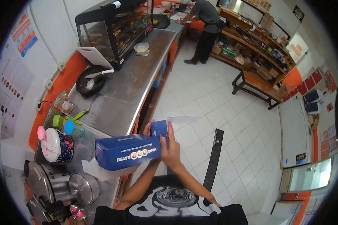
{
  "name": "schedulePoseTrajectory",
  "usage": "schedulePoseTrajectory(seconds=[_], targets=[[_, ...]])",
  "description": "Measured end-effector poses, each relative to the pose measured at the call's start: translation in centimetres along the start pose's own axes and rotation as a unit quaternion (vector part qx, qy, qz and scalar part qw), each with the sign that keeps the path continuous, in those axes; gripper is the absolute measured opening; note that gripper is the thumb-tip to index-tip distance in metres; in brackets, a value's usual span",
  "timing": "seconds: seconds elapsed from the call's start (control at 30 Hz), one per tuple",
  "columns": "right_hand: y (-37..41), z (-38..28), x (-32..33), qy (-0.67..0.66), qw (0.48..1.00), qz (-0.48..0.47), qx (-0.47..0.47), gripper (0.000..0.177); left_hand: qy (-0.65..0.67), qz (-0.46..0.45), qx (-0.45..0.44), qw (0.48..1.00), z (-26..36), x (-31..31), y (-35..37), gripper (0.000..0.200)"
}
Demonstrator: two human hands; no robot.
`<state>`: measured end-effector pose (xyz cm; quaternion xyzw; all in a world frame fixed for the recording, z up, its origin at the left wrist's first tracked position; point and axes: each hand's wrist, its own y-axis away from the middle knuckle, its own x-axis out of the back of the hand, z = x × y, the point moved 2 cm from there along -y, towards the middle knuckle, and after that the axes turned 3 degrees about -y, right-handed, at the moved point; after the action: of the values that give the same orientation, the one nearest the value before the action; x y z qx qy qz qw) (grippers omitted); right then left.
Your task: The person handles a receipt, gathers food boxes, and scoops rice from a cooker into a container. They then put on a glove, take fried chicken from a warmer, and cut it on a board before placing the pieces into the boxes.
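A long blue food carton (127, 152) with white "KATSU" lettering and round logos is held in front of me, above the edge of the steel counter. My right hand (171, 152) grips its right end, thumb on the lettered side and fingers up against a folded blue end panel (159, 128). My left hand (148, 130) holds the same end from behind, mostly hidden by the carton. A white flap (182, 120) sticks out past the right fingertips. Pale card (101, 170) shows beneath the carton's left end.
On the steel counter (135, 75) are a glass display warmer (120, 33), a black pan (90, 82) with a knife (99, 74), a floral pot (60, 146) and steel pots (50, 180). A co-worker (206, 22) stands at the far end. A wooden bench (257, 84) stands right.
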<state>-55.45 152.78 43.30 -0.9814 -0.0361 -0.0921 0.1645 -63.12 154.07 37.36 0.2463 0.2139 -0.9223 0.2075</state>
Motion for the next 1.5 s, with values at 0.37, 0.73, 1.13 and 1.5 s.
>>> schedulePoseTrajectory(seconds=[0.37, 0.73, 1.13, 1.5], targets=[[-22.4, 2.7, 3.9, -0.068, 0.978, -0.159, 0.115, 0.058, 0.176, 0.020, -0.066, 0.982, -10.8, -8.1, -17.2, 0.052], [-36.6, 10.9, 10.7, 0.011, 0.965, 0.100, 0.244, 0.036, 0.298, 0.200, 0.046, 0.932, -18.4, -9.8, -33.4, 0.057], [-58.1, 22.8, 7.8, -0.558, 0.783, -0.044, -0.273, 0.033, 0.299, 0.083, 0.077, 0.947, -29.1, -9.6, -51.6, 0.072], [-71.0, 31.9, 2.6, -0.448, 0.830, -0.136, -0.302, 0.027, 0.242, 0.219, 0.040, 0.944, -29.8, -12.3, -63.7, 0.058]])
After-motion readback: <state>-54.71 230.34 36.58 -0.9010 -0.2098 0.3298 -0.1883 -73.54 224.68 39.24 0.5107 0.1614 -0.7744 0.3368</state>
